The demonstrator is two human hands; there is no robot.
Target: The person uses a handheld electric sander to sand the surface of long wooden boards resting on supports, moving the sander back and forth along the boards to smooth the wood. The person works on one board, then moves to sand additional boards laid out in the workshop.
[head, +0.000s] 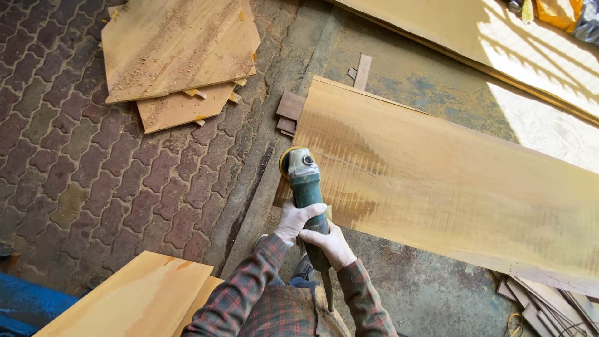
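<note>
A green and grey angle grinder (304,181) with a yellow sanding disc rests on the near left corner of a long wooden plank (449,187). My left hand (294,219) in a white glove wraps the grinder's body from the left. My right hand (331,244), also gloved, grips the rear handle just behind it. The plank lies flat and runs off to the right, with darker ripple marks near the disc. Plaid sleeves cover both my forearms.
Stacked plywood sheets (178,53) dusted with sawdust lie at the top left on brick paving. Small wood offcuts (289,112) sit beside the plank's far corner. Another board (134,299) lies at the bottom left, a large sheet (499,43) top right, thin strips (549,306) bottom right.
</note>
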